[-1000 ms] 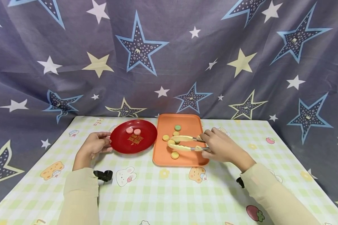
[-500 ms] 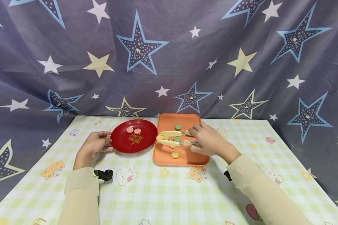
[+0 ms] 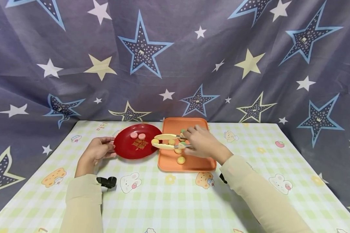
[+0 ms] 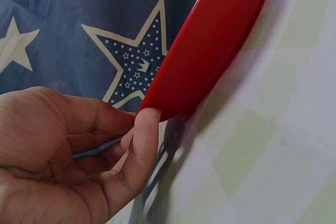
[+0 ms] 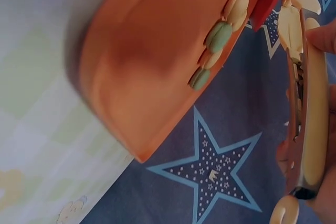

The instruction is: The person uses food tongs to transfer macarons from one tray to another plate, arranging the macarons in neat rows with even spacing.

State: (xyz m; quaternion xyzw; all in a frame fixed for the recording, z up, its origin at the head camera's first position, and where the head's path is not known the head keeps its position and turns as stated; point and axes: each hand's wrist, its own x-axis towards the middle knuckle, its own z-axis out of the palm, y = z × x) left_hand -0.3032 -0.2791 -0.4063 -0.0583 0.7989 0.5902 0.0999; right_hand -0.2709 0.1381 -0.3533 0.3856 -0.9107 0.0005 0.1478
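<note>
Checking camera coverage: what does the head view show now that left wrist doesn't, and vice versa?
Head only: right hand holding tongs, a yellow macaron at their tips, the orange tray with more macarons, and two pink macarons on the red plate.
Left wrist only: the plate's outer wall in close-up.
Both: left hand gripping the plate's edge, checked tablecloth, star-print curtain.

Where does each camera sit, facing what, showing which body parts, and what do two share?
Head: worn on the head, facing forward and down at red plate, orange tray and tongs; left hand, right hand and sleeves show.
Left wrist: on that wrist, facing the plate's edge; left hand only.
Right wrist: on that wrist, facing tray, macarons and tongs; part of the right hand.
Shared by head and right wrist: tray, tongs, macarons.
</note>
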